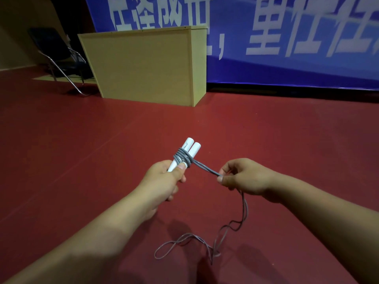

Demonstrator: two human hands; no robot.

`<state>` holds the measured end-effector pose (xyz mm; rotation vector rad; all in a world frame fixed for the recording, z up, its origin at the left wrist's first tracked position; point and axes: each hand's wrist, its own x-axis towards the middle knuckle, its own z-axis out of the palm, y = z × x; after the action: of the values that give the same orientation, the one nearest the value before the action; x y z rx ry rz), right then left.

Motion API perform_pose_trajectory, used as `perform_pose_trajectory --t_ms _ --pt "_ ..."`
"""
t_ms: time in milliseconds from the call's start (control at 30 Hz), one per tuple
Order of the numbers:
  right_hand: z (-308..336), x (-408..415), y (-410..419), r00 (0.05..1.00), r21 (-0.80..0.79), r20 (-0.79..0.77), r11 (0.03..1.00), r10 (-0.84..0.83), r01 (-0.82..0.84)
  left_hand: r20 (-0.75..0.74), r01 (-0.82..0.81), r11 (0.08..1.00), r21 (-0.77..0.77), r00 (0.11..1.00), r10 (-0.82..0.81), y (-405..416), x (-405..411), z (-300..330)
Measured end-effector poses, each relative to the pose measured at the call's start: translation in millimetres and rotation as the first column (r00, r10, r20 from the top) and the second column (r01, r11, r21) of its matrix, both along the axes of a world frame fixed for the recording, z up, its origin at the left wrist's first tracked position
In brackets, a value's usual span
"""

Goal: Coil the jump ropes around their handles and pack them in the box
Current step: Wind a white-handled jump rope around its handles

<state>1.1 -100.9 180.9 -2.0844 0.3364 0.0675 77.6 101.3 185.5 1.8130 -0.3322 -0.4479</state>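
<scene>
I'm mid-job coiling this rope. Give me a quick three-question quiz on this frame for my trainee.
1. True or false: the left hand holds both white handles together.
2. What does the right hand pinch? A) a handle B) the grey rope C) nothing
3. Where does the uncoiled slack lie?

Key
1. True; its thumb presses on the coils wound round the handles.
2. B; the doubled rope runs taut from the coils to the right hand.
3. It hangs from the right hand and loops on the red floor, near the person.
</scene>
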Motion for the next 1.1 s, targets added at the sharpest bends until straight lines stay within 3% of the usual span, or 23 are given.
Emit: perform_pose_trajectory --t_ms 200,467,600,700,900,1100 --pt "4.3 1.7 4.7 0.997 0.085 0.052 0.995 -0.051 0.047 0.03 -0.056 0.998 0.039 0.998 0.055 1.7 4.0 -3.3" --pt "17.2 -4.3 16.9 0.999 -0.057 0.031 0.998 -0.027 0.029 -0.006 -0.093 0.991 0.1 0.996 0.094 4.2 6.0 -6.9" --pt "16.2 -2.7 22.8 0.992 -0.001 0.07 0.995 0.104 -0.104 0.007 0.024 0.98 0.2 1.0 -0.026 6.6 1.2 -9.1" --pt "19.5 -3.9 26.2 0.981 0.068 0.071 0.981 0.18 -0.184 0.101 0.096 0.949 0.299 0.986 -0.131 7.5 -0.9 -12.2" --pt "23.3 -4.4 26.3 0.977 0.076 0.161 0.985 0.14 -0.154 0.274 0.117 0.892 0.437 0.927 -0.256 9.2 2.9 -10.8" --pt "20.4 -2.8 23.8 0.98 0.063 0.159 0.99 0.116 -0.128 0.314 0.166 0.848 0.504 0.879 -0.359 7.3 -1.8 -10.3"
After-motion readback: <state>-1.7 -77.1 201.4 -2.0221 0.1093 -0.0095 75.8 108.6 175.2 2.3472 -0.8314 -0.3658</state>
